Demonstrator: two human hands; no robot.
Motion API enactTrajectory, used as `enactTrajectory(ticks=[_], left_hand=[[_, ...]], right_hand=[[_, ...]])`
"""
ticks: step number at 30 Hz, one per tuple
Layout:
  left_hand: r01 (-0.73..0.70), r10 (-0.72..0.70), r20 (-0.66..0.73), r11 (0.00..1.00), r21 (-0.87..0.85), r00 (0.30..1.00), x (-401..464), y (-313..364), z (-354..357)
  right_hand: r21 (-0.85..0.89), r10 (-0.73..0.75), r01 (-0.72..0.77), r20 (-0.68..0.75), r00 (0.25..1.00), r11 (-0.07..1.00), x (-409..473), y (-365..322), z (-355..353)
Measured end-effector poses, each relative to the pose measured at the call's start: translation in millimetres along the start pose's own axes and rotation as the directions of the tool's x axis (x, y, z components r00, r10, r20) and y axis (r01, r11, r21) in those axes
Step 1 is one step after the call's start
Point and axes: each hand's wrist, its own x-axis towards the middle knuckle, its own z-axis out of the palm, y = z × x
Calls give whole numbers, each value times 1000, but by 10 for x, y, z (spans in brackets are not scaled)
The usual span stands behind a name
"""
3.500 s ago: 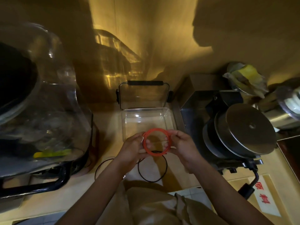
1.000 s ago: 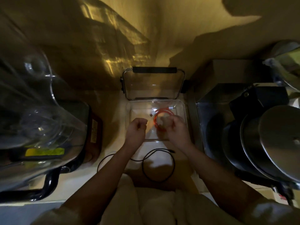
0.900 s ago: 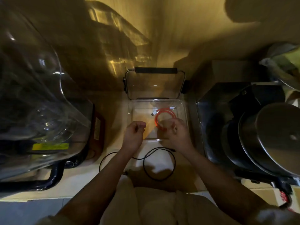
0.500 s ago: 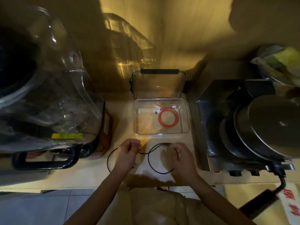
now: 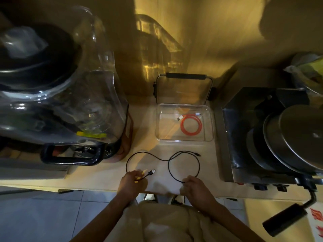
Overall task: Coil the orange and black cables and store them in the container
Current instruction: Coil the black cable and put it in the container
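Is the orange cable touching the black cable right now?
Apart. The head view shows the orange cable coiled inside the container, the black cable outside on the counter.

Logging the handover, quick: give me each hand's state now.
Left hand: closed on the black cable near its USB plug.
Right hand: closed on the black cable's loop.

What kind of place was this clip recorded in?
Most likely a kitchen or food-prep counter: a large blender with a clear jug stands on the left, steel pot lids sit on a metal appliance on the right, and the floor is tiled.
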Motion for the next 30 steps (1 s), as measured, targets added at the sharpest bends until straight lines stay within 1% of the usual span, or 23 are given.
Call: enactTrajectory(ticks=[2,5,8,11,15,17,19,21,23,25,29,30], left_hand=[[-20,20,23,1000,12,1000,-39,-27,7],[-63,63,4,998,23,998,-37,-97,34],[-130,128,35,990,49,991,-59,-143,44],[-270,261,76,949,163,962,-64,-174,89],[-322,314,72,920,222,947,-37,-195,112],[-319,319,49,908,272,947,-25,-213,117],[-328,329,54,883,336,943,-8,-234,130],[-303,296,82,862,407,952,-9,-235,135],[-263,254,88,821,508,963,9,-256,126],[-239,222,101,783,574,970,23,-265,102],[-278,216,175,749,601,961,32,-225,116],[-292,225,187,759,581,956,14,-177,108]], right_hand=[[-30,16,-16,7,1000,999,-107,-13,-46],[4,98,-98,20,995,995,-153,190,21],[-39,127,-125,62,990,991,-231,-85,-168],[-105,134,-129,40,990,986,-239,-116,-216],[-174,150,-144,21,988,974,-212,-146,-223],[-190,167,-161,19,986,969,-196,-187,-201],[-189,164,-163,-13,986,968,-199,-206,-188],[-189,167,-167,-15,986,968,-202,-190,-173],[-192,160,-159,-10,987,968,-204,-210,-164],[-219,158,-155,-6,987,963,-206,-246,-169],[-208,196,-200,-44,980,957,-197,-187,-193],[-190,195,-204,-64,979,960,-196,-189,-213]])
